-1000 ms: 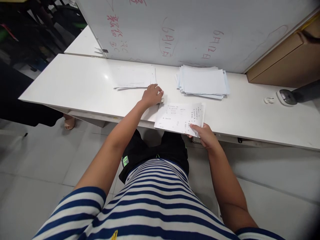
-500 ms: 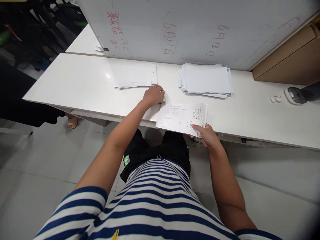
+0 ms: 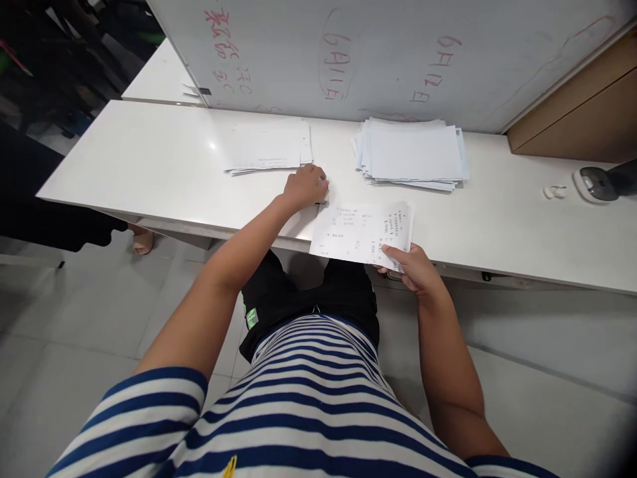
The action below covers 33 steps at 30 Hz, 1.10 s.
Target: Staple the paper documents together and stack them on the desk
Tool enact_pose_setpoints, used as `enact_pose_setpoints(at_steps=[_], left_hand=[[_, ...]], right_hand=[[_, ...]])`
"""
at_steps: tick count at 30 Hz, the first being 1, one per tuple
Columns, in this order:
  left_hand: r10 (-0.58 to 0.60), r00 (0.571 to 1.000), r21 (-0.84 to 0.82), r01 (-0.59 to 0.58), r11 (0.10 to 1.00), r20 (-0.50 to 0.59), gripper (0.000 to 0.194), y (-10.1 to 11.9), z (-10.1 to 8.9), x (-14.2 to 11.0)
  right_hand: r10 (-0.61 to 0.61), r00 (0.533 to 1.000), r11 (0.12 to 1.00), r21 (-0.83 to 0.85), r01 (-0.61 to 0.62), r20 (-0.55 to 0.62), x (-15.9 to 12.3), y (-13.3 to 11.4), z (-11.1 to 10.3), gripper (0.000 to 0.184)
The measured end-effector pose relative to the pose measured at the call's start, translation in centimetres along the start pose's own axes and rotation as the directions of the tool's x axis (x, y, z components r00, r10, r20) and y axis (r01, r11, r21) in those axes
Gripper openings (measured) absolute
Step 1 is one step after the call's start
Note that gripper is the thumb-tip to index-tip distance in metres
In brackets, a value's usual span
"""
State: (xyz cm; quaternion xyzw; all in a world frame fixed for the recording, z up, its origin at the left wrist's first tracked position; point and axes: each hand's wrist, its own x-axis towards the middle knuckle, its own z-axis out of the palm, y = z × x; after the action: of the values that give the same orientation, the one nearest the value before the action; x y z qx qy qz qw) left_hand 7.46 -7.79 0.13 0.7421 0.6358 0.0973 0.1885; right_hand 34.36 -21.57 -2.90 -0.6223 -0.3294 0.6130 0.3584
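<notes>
In my right hand (image 3: pixel 415 269) are a few printed sheets of paper (image 3: pixel 355 232), pinched at their lower right corner with the thumb on top. They extend over the desk's front edge. My left hand (image 3: pixel 304 187) is curled over a small pale stapler-like device (image 3: pixel 324 199) at the sheets' upper left corner. The fingers hide most of that device, so its exact kind cannot be made out. Just beyond the left hand lies a thin stack of papers (image 3: pixel 266 146). A thicker, uneven paper pile (image 3: pixel 415 153) rests farther right.
A whiteboard (image 3: pixel 388 60) with red writing stands along the back of the white desk (image 3: pixel 164 156). Toward the right are a small white object (image 3: pixel 555 192), a dark-and-white device (image 3: pixel 597 184) and a brown box (image 3: pixel 572 106). Another person's foot (image 3: pixel 142 240) shows at left.
The view has shifted slightly. Both hands keep nearly the same places on the sheets and the small device, with no clear change in grip.
</notes>
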Motion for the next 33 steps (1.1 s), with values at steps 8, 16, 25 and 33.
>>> enact_pose_setpoints(at_steps=[8, 16, 25, 33], left_hand=[[0.01, 1.0, 0.02, -0.011, 1.0, 0.012, 0.033, 0.1, 0.0, 0.2], [0.009, 0.999, -0.092, -0.006, 0.996, 0.036, 0.033, -0.8, -0.4, 0.3], [0.019, 0.999, -0.082, -0.017, 0.996, 0.028, 0.036, -0.6, -0.6, 0.0], [0.011, 1.0, -0.074, -0.01, 0.997, 0.014, 0.034, -0.4, -0.5, 0.0]], right_hand=[[-0.013, 1.0, 1.0, -0.001, 0.013, 0.009, -0.1, -0.2, 0.1, 0.033], [-0.085, 0.996, 0.996, 0.005, 0.084, 0.006, -0.7, -0.1, 0.1, 0.029], [-0.273, 0.952, 0.962, -0.015, 0.274, -0.137, -3.0, -0.8, -2.5, 0.04], [-0.297, 0.941, 0.954, -0.018, 0.298, -0.164, -2.9, -0.5, -3.4, 0.044]])
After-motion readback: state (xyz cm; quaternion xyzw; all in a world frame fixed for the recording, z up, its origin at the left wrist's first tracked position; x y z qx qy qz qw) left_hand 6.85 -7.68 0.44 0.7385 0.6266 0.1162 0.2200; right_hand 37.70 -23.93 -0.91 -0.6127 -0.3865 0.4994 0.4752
